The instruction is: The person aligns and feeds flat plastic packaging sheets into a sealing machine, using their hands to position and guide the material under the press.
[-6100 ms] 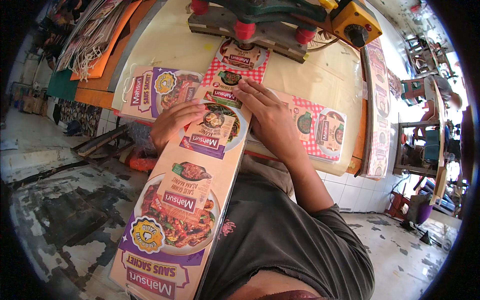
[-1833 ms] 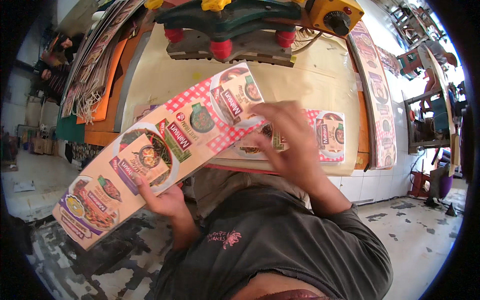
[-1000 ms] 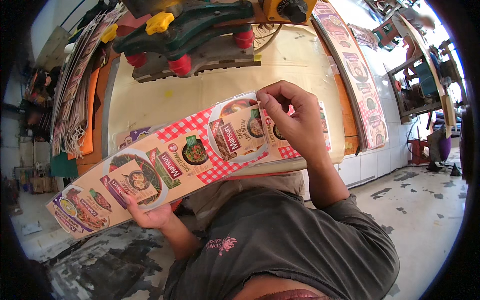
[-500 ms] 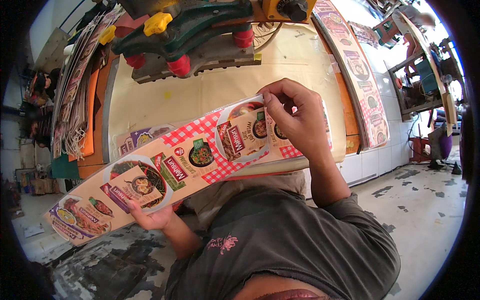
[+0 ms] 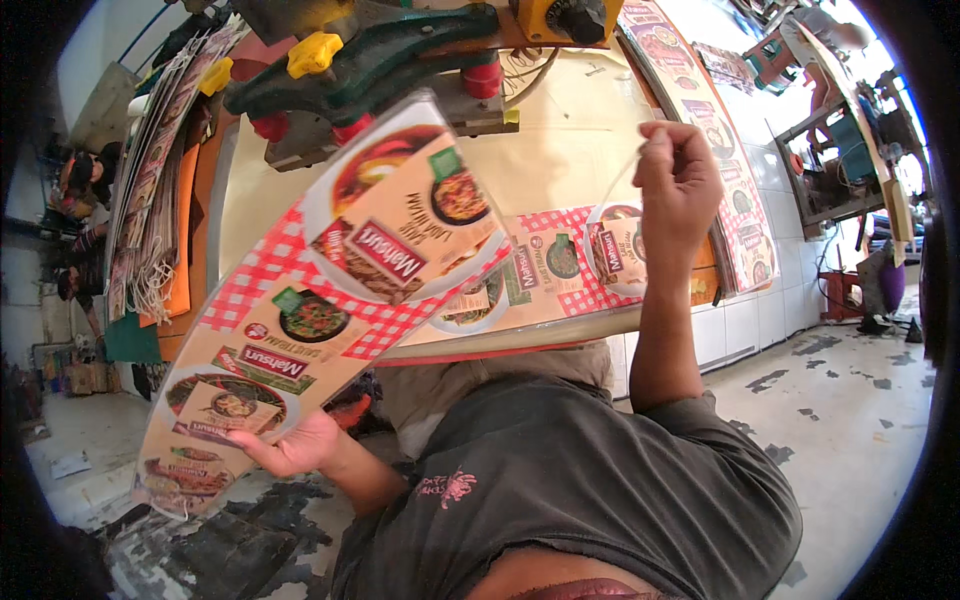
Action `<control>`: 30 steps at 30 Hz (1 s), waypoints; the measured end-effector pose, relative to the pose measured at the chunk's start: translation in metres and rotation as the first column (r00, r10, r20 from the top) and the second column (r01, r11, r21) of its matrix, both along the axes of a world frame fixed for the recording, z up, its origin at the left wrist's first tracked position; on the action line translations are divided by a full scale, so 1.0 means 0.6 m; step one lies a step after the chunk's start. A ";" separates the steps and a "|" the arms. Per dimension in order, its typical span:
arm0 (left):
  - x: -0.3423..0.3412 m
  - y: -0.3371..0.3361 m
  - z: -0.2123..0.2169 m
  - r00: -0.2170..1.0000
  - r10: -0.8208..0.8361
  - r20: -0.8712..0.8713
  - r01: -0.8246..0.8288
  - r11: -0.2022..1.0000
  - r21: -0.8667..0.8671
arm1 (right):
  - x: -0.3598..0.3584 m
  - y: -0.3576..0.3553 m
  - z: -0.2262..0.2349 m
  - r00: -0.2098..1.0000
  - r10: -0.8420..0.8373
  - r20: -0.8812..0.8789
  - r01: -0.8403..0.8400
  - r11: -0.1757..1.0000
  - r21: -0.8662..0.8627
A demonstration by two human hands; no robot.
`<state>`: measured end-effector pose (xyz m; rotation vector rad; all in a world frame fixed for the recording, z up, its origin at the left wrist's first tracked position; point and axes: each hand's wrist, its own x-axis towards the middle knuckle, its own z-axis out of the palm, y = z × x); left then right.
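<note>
My left hand grips the lower end of a long printed cardboard strip with red check pattern and round food pictures. The strip rises tilted to the upper right, its top end free in front of the machine. My right hand is raised above the table, apart from the strip, fingers pinched on a thin clear strand that runs down to the left. A second printed strip lies flat on the beige table below that hand.
A green and yellow machine with red knobs overhangs the table's far side. Stacks of printed strips lean at the left. Another long strip lies along the table's right edge. The floor is worn, with racks beyond.
My right hand has let go of the strip's upper end and lifted up to the right. The strip, held only by my left hand, has swung up and closer.
</note>
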<state>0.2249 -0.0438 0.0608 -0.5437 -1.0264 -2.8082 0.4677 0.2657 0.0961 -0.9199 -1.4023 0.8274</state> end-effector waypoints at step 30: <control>0.017 0.058 -0.081 0.692 -0.588 0.419 0.654 0.756 -0.017 | 0.071 -0.060 0.015 0.666 0.724 0.180 -0.614 0.669 -0.419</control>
